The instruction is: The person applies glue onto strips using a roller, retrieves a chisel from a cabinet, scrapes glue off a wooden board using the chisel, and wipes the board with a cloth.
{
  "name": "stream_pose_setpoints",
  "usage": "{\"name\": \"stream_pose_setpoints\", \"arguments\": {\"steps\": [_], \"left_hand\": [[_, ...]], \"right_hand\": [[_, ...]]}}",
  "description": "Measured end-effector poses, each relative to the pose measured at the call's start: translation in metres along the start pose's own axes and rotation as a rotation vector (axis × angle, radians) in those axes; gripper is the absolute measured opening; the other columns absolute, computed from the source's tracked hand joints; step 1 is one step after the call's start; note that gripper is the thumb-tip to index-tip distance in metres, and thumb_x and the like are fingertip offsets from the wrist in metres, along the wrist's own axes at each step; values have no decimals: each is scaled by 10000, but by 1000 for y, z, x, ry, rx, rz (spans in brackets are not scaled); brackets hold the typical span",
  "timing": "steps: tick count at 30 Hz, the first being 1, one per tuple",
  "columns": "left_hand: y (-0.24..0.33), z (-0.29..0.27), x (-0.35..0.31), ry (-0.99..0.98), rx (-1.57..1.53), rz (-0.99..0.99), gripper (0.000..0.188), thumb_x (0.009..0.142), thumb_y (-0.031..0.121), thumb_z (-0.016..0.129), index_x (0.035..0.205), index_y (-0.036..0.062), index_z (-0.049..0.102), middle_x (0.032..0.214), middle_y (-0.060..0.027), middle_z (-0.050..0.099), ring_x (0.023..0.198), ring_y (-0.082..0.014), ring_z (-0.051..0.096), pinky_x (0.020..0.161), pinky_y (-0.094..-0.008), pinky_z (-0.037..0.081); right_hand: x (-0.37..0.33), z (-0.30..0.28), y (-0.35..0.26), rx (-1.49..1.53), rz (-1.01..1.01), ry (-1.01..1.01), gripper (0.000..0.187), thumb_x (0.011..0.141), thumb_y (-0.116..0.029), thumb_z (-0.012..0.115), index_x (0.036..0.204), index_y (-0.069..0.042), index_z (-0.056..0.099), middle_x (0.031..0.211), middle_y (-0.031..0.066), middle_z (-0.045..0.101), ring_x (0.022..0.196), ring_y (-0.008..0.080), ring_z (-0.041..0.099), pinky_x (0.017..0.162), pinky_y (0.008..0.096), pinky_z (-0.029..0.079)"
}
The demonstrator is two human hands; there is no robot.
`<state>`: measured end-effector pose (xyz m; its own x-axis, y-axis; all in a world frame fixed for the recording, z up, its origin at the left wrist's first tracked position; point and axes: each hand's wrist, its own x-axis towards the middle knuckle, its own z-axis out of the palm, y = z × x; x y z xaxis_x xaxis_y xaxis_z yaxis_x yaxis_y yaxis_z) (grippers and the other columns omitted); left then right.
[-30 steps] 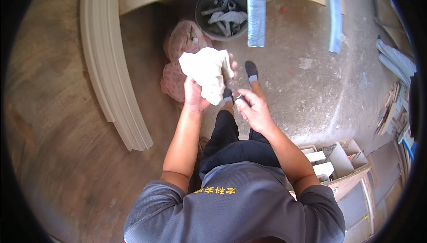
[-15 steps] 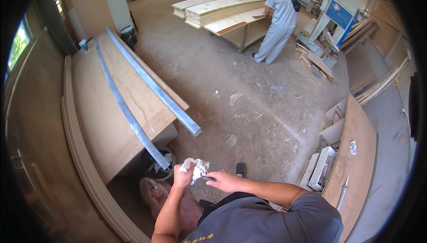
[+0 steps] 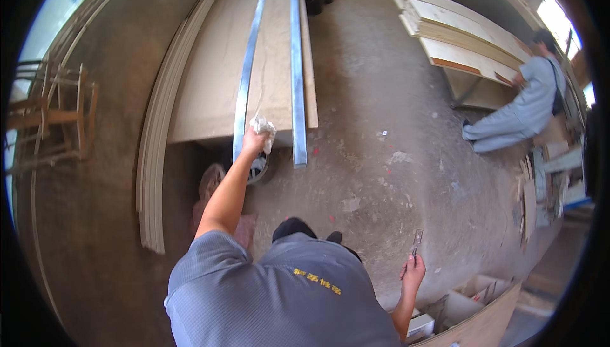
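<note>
My left hand [image 3: 253, 142] is closed around a crumpled white rag [image 3: 263, 129], reaching out to the near edge of a wooden board table [image 3: 206, 105]. It is beside the near end of the left metal bar [image 3: 249, 61]; whether it touches the bar I cannot tell. A second metal bar [image 3: 297, 74] lies along the table's right side, its end jutting past the edge. Low on the right, away from the table, my right hand [image 3: 413, 273] grips a small putty knife [image 3: 417, 241] with its blade pointing up and away.
Under the table's near edge stands a bucket [image 3: 258, 170]. Long pale strips [image 3: 166, 118] lean along the left. A co-worker [image 3: 530, 102] bends at a stack of boards [image 3: 467, 26] at the far right. An open box [image 3: 460, 309] is near my right arm.
My hands have parted: the left has carried the rag forward to the table, the right has swung out to the right with the putty knife. The view has turned left.
</note>
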<state>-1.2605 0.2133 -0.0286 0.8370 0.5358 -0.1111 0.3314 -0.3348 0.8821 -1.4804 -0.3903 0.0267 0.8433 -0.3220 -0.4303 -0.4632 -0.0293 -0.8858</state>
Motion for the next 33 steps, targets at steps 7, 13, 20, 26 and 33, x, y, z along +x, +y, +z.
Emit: {"name": "stream_pose_setpoints", "arguments": {"steps": [7, 13, 20, 26, 33], "left_hand": [[-13, -12, 31, 387, 441, -195, 484, 784, 94, 623, 1240, -6, 494, 1147, -262, 599, 1077, -413, 562, 923, -435, 449], [-105, 19, 87, 642, 294, -238, 429, 920, 262, 456, 1229, -29, 520, 1246, -325, 450, 1186, -440, 421, 1022, -462, 341], [-69, 70, 93, 596, 730, -706, 488, 795, 126, 609, 1281, 105, 572, 1376, -156, 392, 1187, -358, 454, 1043, -419, 352], [-88, 91, 134, 999, 514, -768, 386, 857, 157, 603, 1242, 127, 612, 1152, -141, 544, 1114, -306, 509, 972, -362, 418], [-70, 107, 181, 1324, 405, -876, 211, 907, 95, 505, 1085, 38, 604, 992, -123, 583, 899, -252, 576, 799, -342, 479]], "right_hand": [[123, 36, -58, -220, -19, -335, 200, 927, -130, 570, 1082, -5, 548, 662, 13, 539, 412, 51, 424, 361, 213, 332], [221, 76, -116, -500, 53, -467, 181, 921, -118, 575, 1066, -11, 560, 654, 2, 542, 437, 40, 431, 376, 209, 340], [349, 82, -186, -850, 75, -557, 130, 929, -119, 553, 988, -6, 580, 661, -3, 535, 489, 51, 435, 425, 228, 343], [434, 124, -263, -940, 47, -522, 133, 920, -123, 564, 953, 2, 594, 678, -6, 528, 545, 59, 426, 486, 232, 351], [619, 175, -287, -1136, -454, -723, 143, 919, -144, 584, 936, -4, 605, 683, -7, 517, 540, 62, 407, 490, 229, 348]]}}
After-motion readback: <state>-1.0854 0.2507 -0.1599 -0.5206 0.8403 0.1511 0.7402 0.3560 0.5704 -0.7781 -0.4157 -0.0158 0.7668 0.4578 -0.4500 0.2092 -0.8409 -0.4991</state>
